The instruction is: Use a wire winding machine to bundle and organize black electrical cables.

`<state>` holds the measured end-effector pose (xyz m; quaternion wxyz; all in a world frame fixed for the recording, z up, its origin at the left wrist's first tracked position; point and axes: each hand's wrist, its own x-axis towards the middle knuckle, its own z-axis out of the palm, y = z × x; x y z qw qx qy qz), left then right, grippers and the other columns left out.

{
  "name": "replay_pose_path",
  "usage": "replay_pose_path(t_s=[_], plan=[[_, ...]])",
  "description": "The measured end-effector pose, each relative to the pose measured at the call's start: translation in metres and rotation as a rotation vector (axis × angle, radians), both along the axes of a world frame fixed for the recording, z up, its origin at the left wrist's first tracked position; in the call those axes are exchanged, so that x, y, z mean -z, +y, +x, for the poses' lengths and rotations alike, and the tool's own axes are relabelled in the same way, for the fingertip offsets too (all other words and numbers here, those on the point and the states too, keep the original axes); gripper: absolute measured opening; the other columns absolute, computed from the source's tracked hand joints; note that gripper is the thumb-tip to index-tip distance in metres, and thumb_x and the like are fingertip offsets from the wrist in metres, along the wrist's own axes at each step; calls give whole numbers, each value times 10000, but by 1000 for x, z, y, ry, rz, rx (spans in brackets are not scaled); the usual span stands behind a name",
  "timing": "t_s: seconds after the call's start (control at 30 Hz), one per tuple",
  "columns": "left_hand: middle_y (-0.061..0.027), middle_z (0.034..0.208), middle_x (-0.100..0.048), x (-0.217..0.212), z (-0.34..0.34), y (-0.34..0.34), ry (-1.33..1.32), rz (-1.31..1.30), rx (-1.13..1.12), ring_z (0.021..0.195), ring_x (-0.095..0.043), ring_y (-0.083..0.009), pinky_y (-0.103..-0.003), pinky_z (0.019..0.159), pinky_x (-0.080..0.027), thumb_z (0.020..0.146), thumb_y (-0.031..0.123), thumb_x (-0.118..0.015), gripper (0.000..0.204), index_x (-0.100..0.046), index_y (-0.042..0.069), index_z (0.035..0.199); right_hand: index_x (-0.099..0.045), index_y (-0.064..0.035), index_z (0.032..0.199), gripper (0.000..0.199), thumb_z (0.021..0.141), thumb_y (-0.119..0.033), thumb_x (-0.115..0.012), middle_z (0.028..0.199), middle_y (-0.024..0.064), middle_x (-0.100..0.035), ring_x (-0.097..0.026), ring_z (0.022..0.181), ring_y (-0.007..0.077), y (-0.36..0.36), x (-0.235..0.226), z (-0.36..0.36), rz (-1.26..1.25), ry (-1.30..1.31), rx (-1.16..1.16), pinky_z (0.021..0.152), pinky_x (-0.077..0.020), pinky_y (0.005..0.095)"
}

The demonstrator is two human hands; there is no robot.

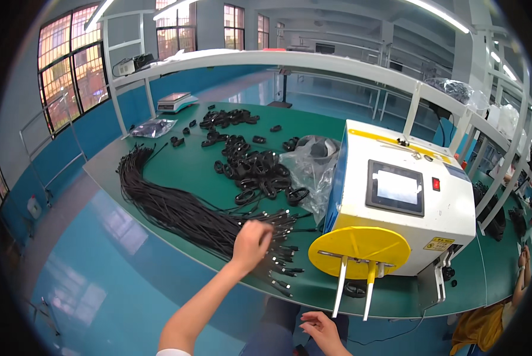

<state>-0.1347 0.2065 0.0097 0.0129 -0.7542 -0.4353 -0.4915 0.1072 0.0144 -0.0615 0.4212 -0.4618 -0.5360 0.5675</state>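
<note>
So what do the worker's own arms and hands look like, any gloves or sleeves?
The left hand and right hand are both gloveless. The left forearm is bare, with a white sleeve edge low in view; no right sleeve shows.

I saw the bare left forearm [203, 305], a white sleeve [174, 352] at its lower end, slant up and rightward to the bare left hand [253, 240], which was curled inward. The bare right hand [323, 333] hung lower, before legs in dark blue trousers [273, 333], loosely half-curled.
</note>
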Motion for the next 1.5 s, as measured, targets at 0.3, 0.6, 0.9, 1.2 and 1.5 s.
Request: replay_pose_path(t_s=[0.3, 0.6, 0.9, 1.2, 1.5], plan=[[-32, 913, -598, 34, -45, -74, 420, -67, -10, 901, -544, -222, -347, 763, -422, 664, 9, -627, 219, -623, 68, 875, -588, -13, 1086, 248, 840, -26, -620, 1003, 83, -623, -620, 915, 138, 17, -17, -33, -62, -6, -102, 770, -501, 241], [-21, 905, -592, 32, -48, -63, 523, -80, -6, 901, -549, -212, -337, 770, -413, 674, 35, -640, 206, -607, 75, 874, -568, 3, 1101, 245, 858, -11, -598, 1019, 91, -621, -634, 897, 146, 7, -22, -31, -45, -82, -121, 769, -513, 253], [-40, 803, -611, -8, -39, -63, -113, 113, -164, 785, -568, -229, -328, 724, -425, 695, -1, -677, 201, -580, 73, 855, -566, 4, 1103, 246, 860, -12, -596, 1004, 90, -623, -637, 884, 146, 5, -30, -29, -43, -89, -125, 778, -512, 254], [-65, 836, -656, -85, 33, -137, -69, 223, 601, 675, -601, -204, -313, 561, -469, 711, 39, -642, 180, -648, 42, 891, -475, -3, 1182, 325, 872, -17, -573, 1012, 124, -596, -618, 837, 173, -37, -103, -32, 248, 44, 0, 712, -515, 267], [-43, 800, -616, -114, 107, -163, 46, 211, 772, 640, -592, -164, -268, 503, -457, 721, 68, -646, 291, -677, 72, 1010, -240, -88, 1395, 733, 821, -184, -686, 1040, 225, -564, -606, 776, 250, -68, -166, 75, 947, -665, 52, 684, -525, 309]])
